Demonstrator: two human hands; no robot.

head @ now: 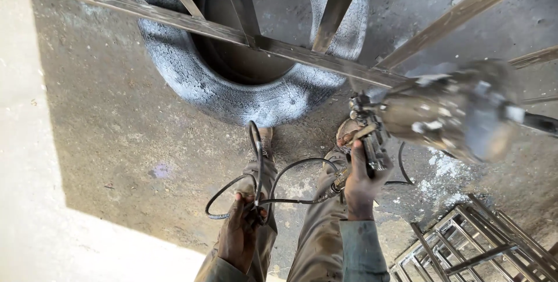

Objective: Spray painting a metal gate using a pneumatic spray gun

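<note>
Right hand (361,180) grips a spray gun (372,137) aimed at a metal frame (325,61); left hand (239,232), closed around the looped hose (261,183), should keep it slack

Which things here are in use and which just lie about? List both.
In use: spray gun in right hand; black hose bunched in left hand; metal frame that the gun points toward.
Lying about: paint-dusted tyre; second metal frame on the floor.

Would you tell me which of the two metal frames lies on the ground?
The small metal frame at lower right lies on the concrete floor. The large metal frame rests on the tyre.
</note>
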